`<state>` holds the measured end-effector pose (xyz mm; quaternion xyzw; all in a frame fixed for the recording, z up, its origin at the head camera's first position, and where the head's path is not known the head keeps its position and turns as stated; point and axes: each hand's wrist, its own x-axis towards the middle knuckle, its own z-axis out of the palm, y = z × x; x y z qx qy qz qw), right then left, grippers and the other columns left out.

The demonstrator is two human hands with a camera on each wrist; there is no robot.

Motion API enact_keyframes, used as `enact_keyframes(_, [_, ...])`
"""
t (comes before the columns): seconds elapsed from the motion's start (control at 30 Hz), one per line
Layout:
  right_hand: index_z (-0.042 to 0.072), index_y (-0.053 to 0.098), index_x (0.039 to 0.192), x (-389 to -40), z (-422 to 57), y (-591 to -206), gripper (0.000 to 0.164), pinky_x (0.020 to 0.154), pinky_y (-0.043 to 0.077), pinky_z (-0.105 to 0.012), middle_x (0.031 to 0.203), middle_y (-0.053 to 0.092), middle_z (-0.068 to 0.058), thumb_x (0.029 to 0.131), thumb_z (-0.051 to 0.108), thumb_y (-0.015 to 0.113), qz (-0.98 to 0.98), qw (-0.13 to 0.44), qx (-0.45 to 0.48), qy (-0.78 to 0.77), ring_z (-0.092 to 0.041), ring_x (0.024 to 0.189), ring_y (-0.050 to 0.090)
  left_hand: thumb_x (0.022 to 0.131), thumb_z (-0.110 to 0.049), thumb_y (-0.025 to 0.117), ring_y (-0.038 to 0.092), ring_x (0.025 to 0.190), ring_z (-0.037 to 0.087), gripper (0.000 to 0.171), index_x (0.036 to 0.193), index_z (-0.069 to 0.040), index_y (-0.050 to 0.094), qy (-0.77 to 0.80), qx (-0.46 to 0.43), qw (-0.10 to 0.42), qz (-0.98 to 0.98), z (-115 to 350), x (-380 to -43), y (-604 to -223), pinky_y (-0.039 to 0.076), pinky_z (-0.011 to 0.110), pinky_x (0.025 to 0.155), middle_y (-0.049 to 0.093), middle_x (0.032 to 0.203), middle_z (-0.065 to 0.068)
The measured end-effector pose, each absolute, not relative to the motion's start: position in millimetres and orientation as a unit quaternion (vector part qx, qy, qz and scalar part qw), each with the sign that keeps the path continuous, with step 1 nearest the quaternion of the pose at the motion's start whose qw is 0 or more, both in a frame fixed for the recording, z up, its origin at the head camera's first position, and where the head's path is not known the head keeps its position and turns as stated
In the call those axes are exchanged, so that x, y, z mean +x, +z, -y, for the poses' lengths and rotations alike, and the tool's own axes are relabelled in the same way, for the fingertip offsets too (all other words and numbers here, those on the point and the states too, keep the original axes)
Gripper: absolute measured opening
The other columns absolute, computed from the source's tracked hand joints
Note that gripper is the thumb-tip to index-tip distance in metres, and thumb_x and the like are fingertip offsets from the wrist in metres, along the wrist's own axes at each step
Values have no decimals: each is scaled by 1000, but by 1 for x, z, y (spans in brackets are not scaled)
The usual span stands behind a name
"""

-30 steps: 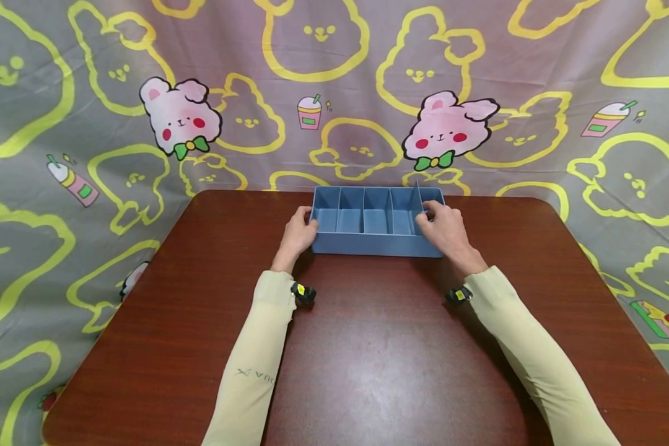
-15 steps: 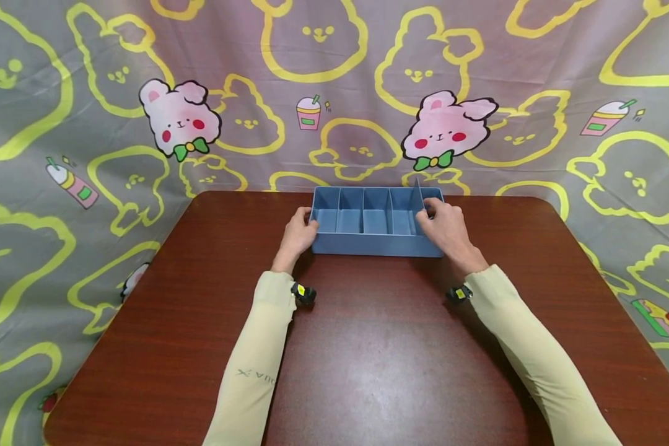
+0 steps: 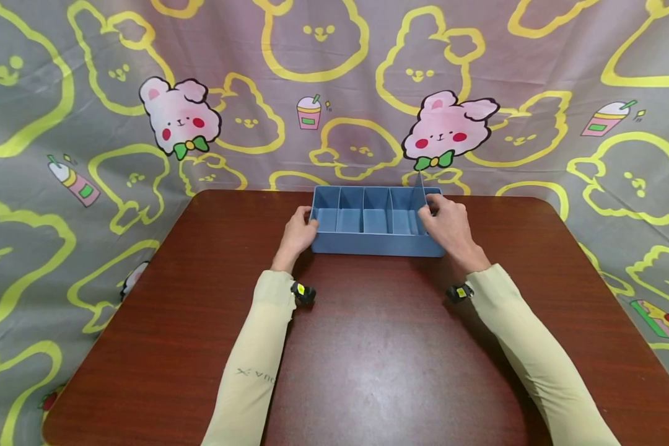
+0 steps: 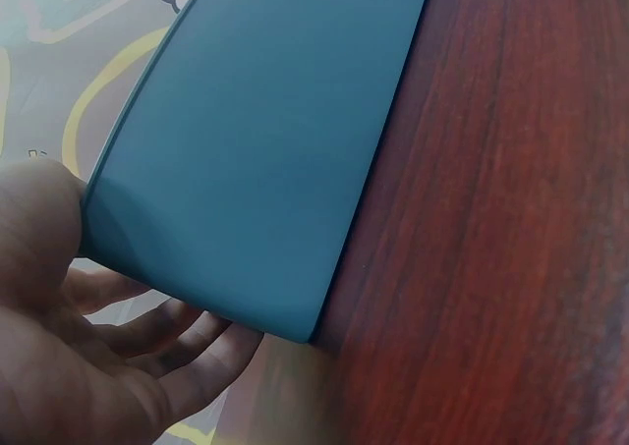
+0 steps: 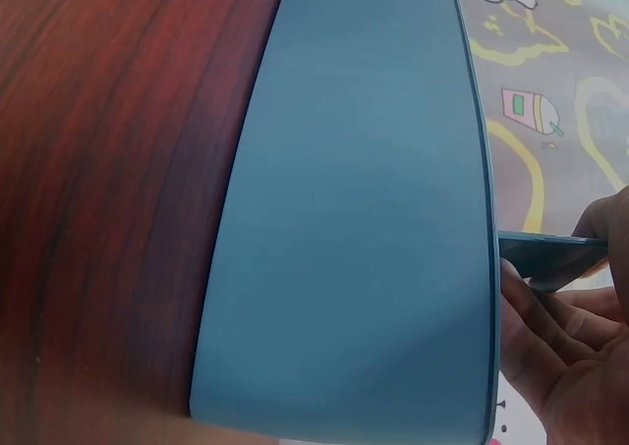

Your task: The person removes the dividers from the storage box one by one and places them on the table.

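Note:
A long blue organizer box (image 3: 376,244) with upright partitions stands at the back of the table. My left hand (image 3: 299,232) grips its left end, the thumb at the near top corner and the fingers along the end wall, as the left wrist view shows. My right hand (image 3: 448,226) pinches a thin blue divider (image 3: 420,186) near the right end. This divider rises above the box rim and leans slightly. In the right wrist view the divider (image 5: 545,249) sticks out past the rim between thumb and fingers. The right hand hides much of the rightmost compartment.
The brown wooden table (image 3: 368,347) extends in front of the box and to both sides. Close behind the box hangs a grey curtain (image 3: 362,93) printed with yellow outlines and cartoon rabbits. Both sleeved forearms lie across the near part of the table.
My right hand has shifted slightly right and up, and the divider in it stands a little higher above the rim. The left hand and the box look unmoved.

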<state>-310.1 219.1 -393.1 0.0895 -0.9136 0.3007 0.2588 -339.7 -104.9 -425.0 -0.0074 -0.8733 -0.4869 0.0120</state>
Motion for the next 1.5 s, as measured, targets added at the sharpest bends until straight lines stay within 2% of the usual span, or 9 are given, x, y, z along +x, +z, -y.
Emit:
enact_keyframes(0.4, [-5, 68, 111, -310, -219, -394, 34, 48, 41, -30, 85, 72, -20, 90, 16, 52, 910, 272, 100, 298, -23, 52, 57, 97, -17, 47, 52, 117, 32, 47, 142, -6, 42, -484, -6, 12, 875, 105, -340, -427, 42, 47, 102, 55, 134, 17])
enact_keyframes(0.73, [-6, 68, 110, -310, -218, -393, 32, 49, 41, -29, 85, 72, -21, 91, 15, 54, 909, 282, 109, 286, -23, 53, 56, 96, -17, 46, 53, 117, 32, 48, 142, -6, 42, -479, -5, 10, 878, 105, -339, -422, 42, 46, 102, 55, 132, 16])
enact_keyframes(1.17, [-6, 67, 114, -309, -216, -390, 32, 45, 37, -25, 89, 72, -22, 92, 12, 54, 922, 262, 102, 267, -19, 49, 52, 97, -18, 46, 52, 120, 32, 48, 143, -7, 42, -489, -1, 5, 872, 104, -338, -424, 41, 47, 104, 54, 135, 16])
enact_keyframes(1.3, [-5, 68, 112, -309, -215, -388, 30, 45, 37, -27, 83, 70, -20, 93, 13, 52, 928, 252, 97, 256, -20, 47, 49, 96, -18, 45, 52, 118, 31, 48, 142, -8, 43, -487, -3, 8, 873, 104, -339, -425, 42, 46, 103, 55, 133, 15])
enact_keyframes(1.5, [-4, 67, 114, -306, -216, -382, 30, 45, 38, -28, 81, 70, -20, 94, 14, 54, 937, 238, 94, 239, -21, 46, 50, 96, -17, 47, 52, 119, 32, 47, 142, -6, 43, -490, -4, 12, 872, 102, -339, -426, 42, 47, 103, 55, 134, 16])
